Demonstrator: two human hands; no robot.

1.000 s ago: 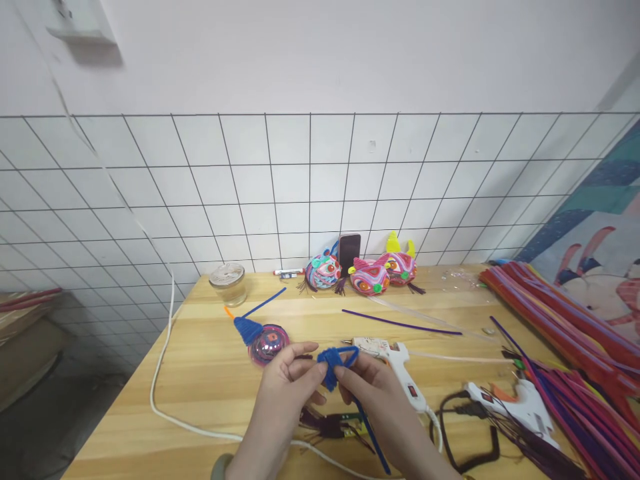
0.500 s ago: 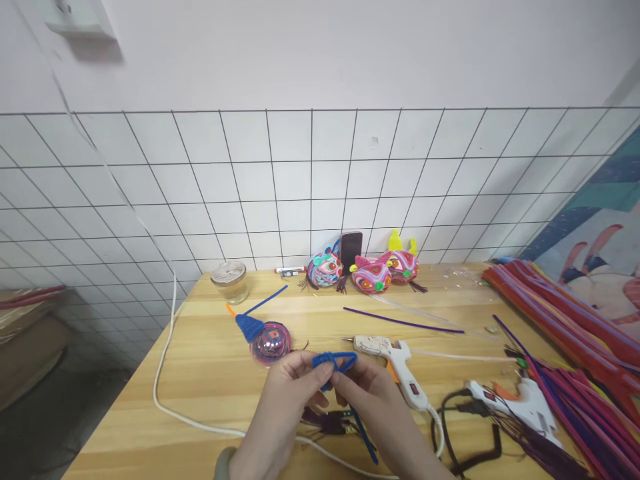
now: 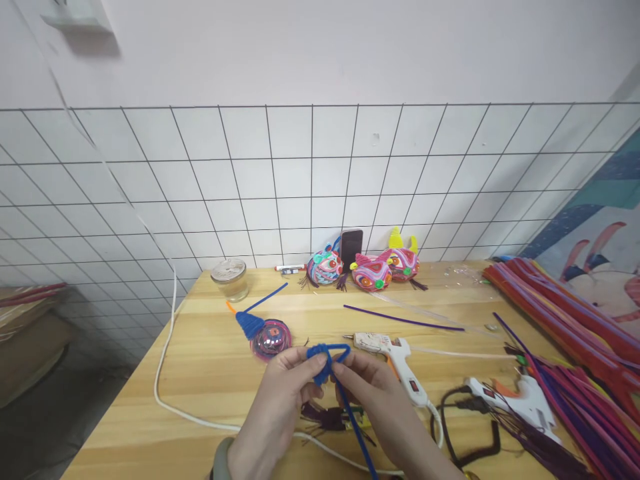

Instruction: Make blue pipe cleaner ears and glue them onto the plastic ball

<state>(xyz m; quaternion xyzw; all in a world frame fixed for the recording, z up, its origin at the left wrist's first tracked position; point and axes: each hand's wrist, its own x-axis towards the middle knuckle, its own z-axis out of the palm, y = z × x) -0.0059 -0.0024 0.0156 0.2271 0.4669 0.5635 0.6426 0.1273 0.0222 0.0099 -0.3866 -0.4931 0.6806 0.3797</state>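
A blue pipe cleaner (image 3: 321, 360), partly wound into a small flat shape, is pinched in my left hand (image 3: 287, 393). My right hand (image 3: 373, 387) grips the same pipe cleaner on its right side, where a loop sticks out. Its loose tail runs down below my right hand towards the front of the table. Behind my left hand lies a pink and purple coiled disc (image 3: 271, 339) with a clear dome. A finished blue wound triangle (image 3: 250, 325) with an orange tip touches its upper left edge. Under my hands, dark tassels (image 3: 325, 417) are partly hidden.
Beside my right hand lies a white glue gun (image 3: 387, 353); a second glue gun (image 3: 520, 400) lies farther right among cords. Bundled pipe cleaners (image 3: 565, 320) fill the right side. Colourful fish-like crafts (image 3: 371, 273), a phone (image 3: 351, 248) and a glass cup (image 3: 230, 280) stand at the back.
Both hands have shifted slightly left with the blue pipe cleaner. Its tail now hangs longer and straighter below my right hand.
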